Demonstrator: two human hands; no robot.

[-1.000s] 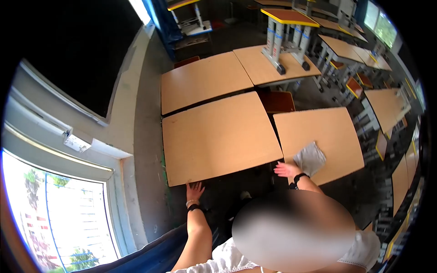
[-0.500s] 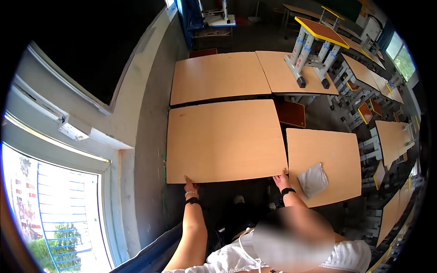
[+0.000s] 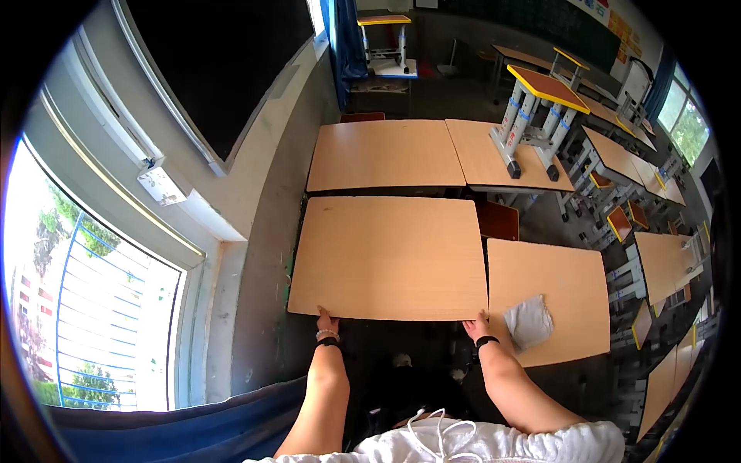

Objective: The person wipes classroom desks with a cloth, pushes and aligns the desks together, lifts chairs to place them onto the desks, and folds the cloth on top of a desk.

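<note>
A wooden-topped school desk (image 3: 390, 258) stands in front of me, beside the wall. My left hand (image 3: 327, 324) is closed on its near edge close to the left corner, thumb on top and the other fingers mostly hidden beneath. Near the right corner, my right hand (image 3: 476, 329) grips the same edge, its thumb also on the top. Both wrists wear dark bands. Just right of my right hand is a neighbouring desk (image 3: 563, 270) with a crumpled grey-white cloth (image 3: 529, 322) on it.
Beyond are two more desks (image 3: 386, 154), the right one carrying an upturned-looking stool (image 3: 548, 89) with grey legs. A brown seat (image 3: 498, 221) shows between desks. The wall (image 3: 266, 247) and window (image 3: 116, 301) border the left; a blue curtain (image 3: 185, 424) hangs low. Further desks (image 3: 660, 262) fill the right.
My view has tilted upward, so the desks appear lower and more of the room's far end shows. Both hands keep their hold on the desk's near edge.
</note>
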